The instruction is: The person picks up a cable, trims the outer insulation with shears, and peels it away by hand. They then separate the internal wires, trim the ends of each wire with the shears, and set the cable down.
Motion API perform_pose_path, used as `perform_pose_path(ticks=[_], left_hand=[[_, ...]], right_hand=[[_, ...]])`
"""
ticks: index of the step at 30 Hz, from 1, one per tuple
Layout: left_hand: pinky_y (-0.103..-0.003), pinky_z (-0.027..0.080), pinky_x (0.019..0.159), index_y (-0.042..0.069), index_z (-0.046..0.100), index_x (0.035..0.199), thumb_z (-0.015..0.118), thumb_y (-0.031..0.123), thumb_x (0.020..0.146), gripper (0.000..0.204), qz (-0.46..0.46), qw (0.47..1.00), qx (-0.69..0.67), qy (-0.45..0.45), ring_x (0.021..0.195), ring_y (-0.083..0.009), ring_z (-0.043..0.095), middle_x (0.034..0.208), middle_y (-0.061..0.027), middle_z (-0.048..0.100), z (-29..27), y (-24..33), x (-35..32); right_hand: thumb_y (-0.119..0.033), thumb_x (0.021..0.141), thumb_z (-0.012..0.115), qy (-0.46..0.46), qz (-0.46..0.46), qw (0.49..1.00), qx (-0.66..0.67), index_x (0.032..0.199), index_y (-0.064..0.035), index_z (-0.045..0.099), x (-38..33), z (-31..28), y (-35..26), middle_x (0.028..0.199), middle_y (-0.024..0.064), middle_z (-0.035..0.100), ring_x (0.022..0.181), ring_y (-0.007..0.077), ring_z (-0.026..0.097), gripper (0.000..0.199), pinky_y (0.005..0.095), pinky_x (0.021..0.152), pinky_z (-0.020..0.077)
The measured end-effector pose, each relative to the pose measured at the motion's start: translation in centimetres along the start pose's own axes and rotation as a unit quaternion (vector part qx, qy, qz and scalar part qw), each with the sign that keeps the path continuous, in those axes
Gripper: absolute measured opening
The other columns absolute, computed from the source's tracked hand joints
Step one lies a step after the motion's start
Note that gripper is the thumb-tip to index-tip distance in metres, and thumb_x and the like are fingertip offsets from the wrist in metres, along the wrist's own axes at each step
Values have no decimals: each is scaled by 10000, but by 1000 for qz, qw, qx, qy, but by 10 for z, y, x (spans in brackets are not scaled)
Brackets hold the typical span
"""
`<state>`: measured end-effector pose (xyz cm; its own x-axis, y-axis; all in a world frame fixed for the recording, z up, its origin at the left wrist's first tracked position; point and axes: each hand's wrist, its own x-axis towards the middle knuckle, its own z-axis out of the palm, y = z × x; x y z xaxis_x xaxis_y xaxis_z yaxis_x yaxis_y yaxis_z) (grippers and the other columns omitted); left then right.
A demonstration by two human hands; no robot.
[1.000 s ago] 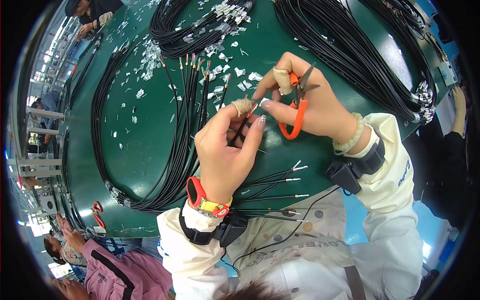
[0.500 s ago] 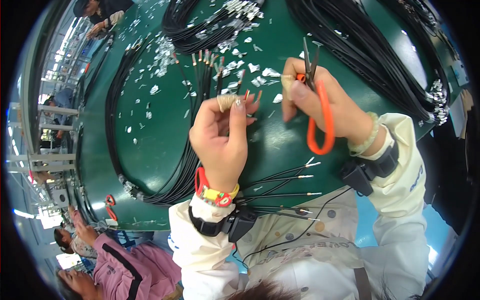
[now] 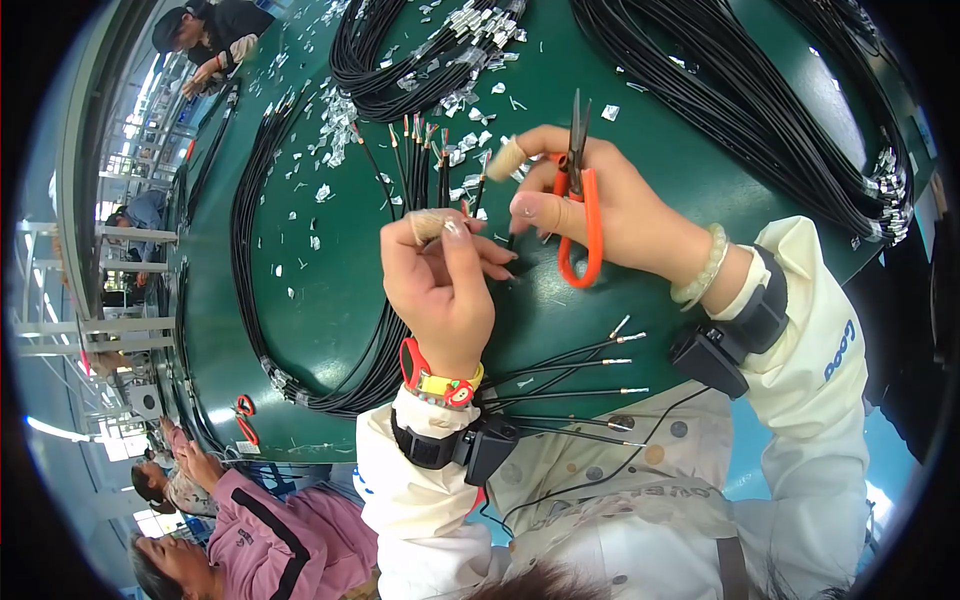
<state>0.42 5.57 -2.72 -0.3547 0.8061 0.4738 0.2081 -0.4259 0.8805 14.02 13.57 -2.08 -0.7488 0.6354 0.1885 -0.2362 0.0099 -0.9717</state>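
Near the middle of the green table (image 3: 300, 330), the left hand (image 3: 445, 290) pinches a thin black wire (image 3: 505, 262), likely light and limp, best held close to its end, while the right hand (image 3: 610, 215) is closed on orange scissors (image 3: 583, 215).

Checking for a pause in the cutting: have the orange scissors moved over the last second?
Yes. The orange scissors in the right hand swung from tilted to blades pointing up-table, toward the wire bundle, judged against the green table.
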Motion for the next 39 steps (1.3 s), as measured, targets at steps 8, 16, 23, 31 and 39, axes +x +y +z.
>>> perform_pose_path(ticks=[8,16,23,31,39], left_hand=[[-277,436,599,23,498,818,567,-39,740,121,203,942,253,-85,714,-195,515,881,-100,502,4,-18,7],[-316,403,692,64,511,789,593,-22,683,159,307,893,321,-77,777,-225,440,864,-90,431,-5,1,3],[-339,414,696,74,510,782,597,5,671,157,300,904,304,-5,781,-234,442,849,-92,408,-4,11,-4],[-339,418,691,85,512,777,609,18,671,158,335,882,330,-34,785,-235,440,852,-85,407,-4,10,-3],[-321,401,706,135,524,758,634,11,606,225,373,837,397,-44,824,-234,429,860,-43,405,0,15,-5]], right_hand=[[-164,809,596,-15,-19,999,27,773,-15,512,2,-10,11,610,14,517,530,70,481,175,202,482,396],[-313,881,464,-56,111,992,30,749,-20,493,-12,-17,-9,548,10,469,491,66,446,323,195,449,353],[-392,910,350,-322,165,931,-37,750,-13,494,-29,-22,-27,501,-2,417,434,73,381,436,213,415,306],[-410,912,332,-354,157,922,-19,784,-3,517,-24,-22,-15,450,-11,360,407,77,349,464,223,409,294],[-417,920,275,-355,158,921,-12,791,16,523,-22,-24,-16,442,12,422,391,90,380,515,220,416,331]])
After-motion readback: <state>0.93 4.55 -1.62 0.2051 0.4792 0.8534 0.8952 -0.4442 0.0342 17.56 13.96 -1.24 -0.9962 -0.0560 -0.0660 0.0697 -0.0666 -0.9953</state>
